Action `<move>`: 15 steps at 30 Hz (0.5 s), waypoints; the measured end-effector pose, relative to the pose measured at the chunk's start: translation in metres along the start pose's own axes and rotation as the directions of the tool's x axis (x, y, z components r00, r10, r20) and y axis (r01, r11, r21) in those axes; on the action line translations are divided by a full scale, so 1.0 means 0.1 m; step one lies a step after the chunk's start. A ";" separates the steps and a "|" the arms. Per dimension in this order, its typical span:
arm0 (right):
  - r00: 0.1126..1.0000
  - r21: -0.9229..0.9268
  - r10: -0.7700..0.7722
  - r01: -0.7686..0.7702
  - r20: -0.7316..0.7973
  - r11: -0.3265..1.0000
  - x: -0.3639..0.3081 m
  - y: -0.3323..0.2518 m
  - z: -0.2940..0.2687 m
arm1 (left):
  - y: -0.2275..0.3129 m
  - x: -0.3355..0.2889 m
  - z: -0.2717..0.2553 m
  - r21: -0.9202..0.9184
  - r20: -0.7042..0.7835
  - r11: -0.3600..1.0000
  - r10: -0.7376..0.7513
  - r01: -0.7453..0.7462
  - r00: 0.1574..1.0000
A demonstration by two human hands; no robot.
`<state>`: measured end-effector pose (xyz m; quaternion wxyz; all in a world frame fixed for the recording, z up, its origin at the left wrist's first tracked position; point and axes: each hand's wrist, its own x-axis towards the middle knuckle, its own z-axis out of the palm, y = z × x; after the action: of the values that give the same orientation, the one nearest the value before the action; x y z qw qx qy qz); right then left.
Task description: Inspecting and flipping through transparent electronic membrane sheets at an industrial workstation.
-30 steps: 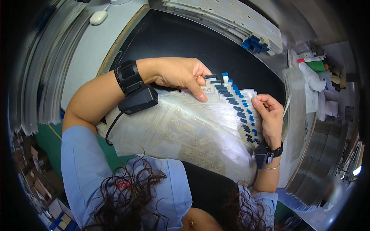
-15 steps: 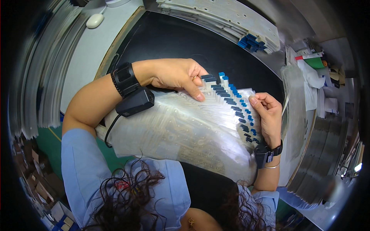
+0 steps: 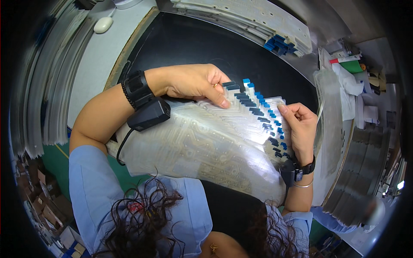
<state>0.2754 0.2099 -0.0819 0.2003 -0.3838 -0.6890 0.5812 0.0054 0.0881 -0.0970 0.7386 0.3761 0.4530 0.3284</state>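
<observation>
A thick, fanned stack of clear printed plastic sheets (image 3: 202,150) lies bent across my front, over the near edge of a black work surface. Dark and bright blue tabs (image 3: 257,111) run in stepped rows along its far right edge. My left hand (image 3: 206,86) is closed on the far edge of the stack, thumb on top beside the dark tabs; its other fingers are partly hidden. My right hand (image 3: 300,122) pinches the right corner of the sheets between thumb and fingers. Both wrists wear black strapped devices.
The black work surface (image 3: 189,47) reaches behind the stack. Beyond it lie stacked white panels (image 3: 254,21) with blue tabs (image 3: 279,44). A white computer mouse (image 3: 103,25) sits at the far left, near hanging sheets (image 3: 64,77). At right stand clear sheets (image 3: 328,120) and a red-capped marker (image 3: 344,59).
Both hands keep their hold on the sheets. The left thumb has shifted slightly up and right, and the tabbed edge has moved a little. The right hand has shifted slightly right.
</observation>
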 end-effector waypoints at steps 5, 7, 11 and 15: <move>0.999 0.060 0.007 -0.010 0.048 0.998 -0.01 0.01 -0.02 | -0.04 0.01 -0.01 -0.034 0.008 0.999 0.014 -0.014 1.000; 0.998 0.059 0.006 -0.010 0.065 0.998 -0.03 0.01 -0.05 | -0.04 0.01 -0.01 -0.046 0.016 0.999 0.012 -0.012 1.000; 0.993 0.113 0.053 -0.064 0.101 0.992 -0.02 0.03 -0.09 | -0.03 0.00 -0.02 -0.055 0.026 0.998 0.016 -0.015 1.000; 0.999 0.092 0.018 -0.022 0.040 0.995 0.06 -0.09 0.08 | 0.00 0.03 0.01 -0.024 0.028 1.000 0.015 -0.014 1.000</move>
<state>0.2634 0.2088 -0.0766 0.1987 -0.3696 -0.6612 0.6219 0.0070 0.0903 -0.0977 0.7467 0.3753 0.4361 0.3338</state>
